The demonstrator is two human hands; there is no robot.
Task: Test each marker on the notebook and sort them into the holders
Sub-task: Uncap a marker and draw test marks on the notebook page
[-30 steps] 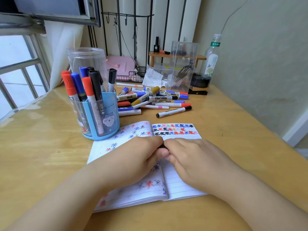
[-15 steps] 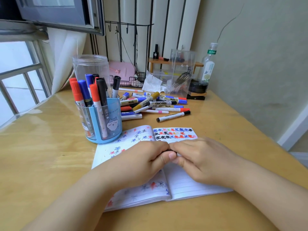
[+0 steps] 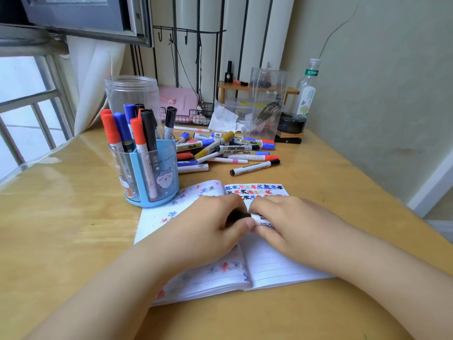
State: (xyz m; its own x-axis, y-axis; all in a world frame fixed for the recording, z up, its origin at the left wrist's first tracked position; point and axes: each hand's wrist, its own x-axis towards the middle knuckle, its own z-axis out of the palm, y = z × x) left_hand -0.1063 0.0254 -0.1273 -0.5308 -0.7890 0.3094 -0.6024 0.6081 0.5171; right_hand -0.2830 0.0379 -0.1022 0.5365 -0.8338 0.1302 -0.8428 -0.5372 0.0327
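You hold a black-capped whiteboard marker [image 3: 255, 217] level over the open notebook [image 3: 274, 263], your left hand [image 3: 208, 231] pinching its cap and your right hand [image 3: 294, 229] gripping the barrel, likely so the cap pulls straight off before testing.

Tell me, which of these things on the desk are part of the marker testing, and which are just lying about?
Part of the job: black-capped marker gripped by left hand and right hand, notebook, blue holder, clear jar, marker pile.

Lying about: bottle, pink case, crumpled paper.

Glossy wooden desk [image 3: 73, 241], clear plastic jar [image 3: 131, 94], lined paper notebook [image 3: 274, 266].
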